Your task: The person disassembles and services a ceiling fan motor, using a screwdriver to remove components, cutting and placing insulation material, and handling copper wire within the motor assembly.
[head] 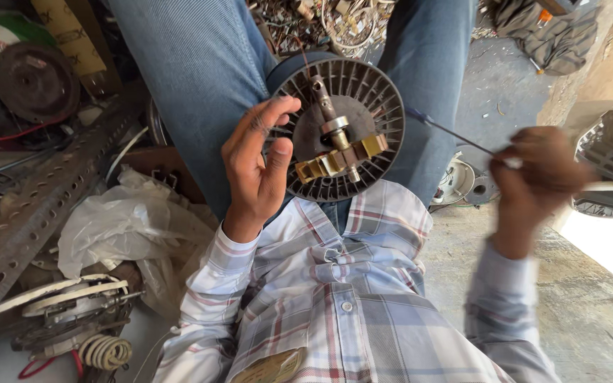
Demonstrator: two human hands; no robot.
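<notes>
Finned rotor disc [342, 128] sits in the person's lap, centre of view, between the two denim-clad thighs [200, 78]. It is dark metal with radial fins round the rim and a steel shaft [328, 117] running up through the hub. A brass-coloured cross piece [342, 162] lies across the near end of the shaft.

Left hand [260, 163] is at the disc's left rim. Thumb and fingers are curled half open, fingertips touching or just off the fins. It steadies the disc rather than clamping it.

Right hand [540, 177] is well right of the disc and motion-blurred. It is closed round a thin screwdriver [455, 133] whose dark tip end points toward the disc's right edge. Exact finger placement is unreadable through the blur.

Handling, as a judgement:
- The disc looks like cast metal, so heavy for its size and rigid.
- The fins are thin, likely to bend or chip, and sharp on the fingers.
- The best hold is the outer rim with a spread hand, or the shaft.
- The brass piece probably shouldn't take any load.

No true container is in use. A crumpled clear plastic bag [118, 227] lies on the left, contents not visible. Near left is a wound stator with copper coils [104, 351], beside a perforated angle bar [44, 206]. Far centre is a heap of scrap parts [321, 21].
</notes>
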